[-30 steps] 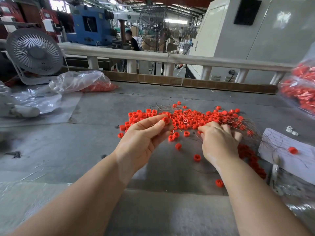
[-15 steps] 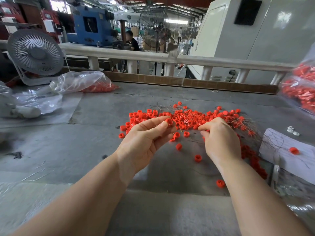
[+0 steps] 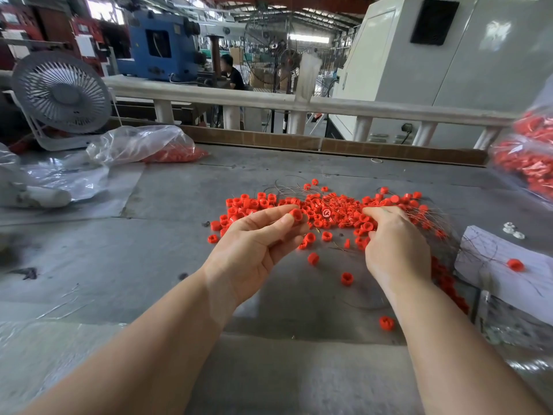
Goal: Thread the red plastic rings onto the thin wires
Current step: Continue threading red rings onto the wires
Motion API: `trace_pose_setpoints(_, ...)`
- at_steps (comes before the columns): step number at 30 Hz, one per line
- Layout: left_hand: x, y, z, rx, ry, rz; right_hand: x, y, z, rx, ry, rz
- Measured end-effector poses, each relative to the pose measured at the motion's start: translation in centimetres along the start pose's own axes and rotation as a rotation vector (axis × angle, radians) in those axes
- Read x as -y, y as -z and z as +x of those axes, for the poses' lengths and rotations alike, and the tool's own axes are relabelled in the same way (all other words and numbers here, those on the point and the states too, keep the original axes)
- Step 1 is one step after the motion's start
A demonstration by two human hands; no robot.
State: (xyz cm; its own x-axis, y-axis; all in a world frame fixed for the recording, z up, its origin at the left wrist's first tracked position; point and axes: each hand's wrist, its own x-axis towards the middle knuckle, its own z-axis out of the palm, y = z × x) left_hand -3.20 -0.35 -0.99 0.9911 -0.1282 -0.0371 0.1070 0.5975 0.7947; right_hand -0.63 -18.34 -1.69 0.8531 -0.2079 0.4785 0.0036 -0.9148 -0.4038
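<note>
Red plastic rings lie loose at near centre on the grey table (image 3: 299, 301); one ring (image 3: 296, 215) is pinched between thumb and forefinger of the left hand (image 3: 254, 250). The right hand (image 3: 395, 250), fingers curled down among the thin wires (image 3: 431, 218), shows no discernible grip. Farther back lies the ring pile (image 3: 332, 208), then a clear bag (image 3: 140, 145) far left.
</note>
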Motion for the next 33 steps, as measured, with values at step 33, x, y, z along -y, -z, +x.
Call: trace_pose_setpoints(33,0.0,-0.6,-0.3,0.030,0.020,0.015,2.8,1.1,-0.8,0.303,0.092,1.160)
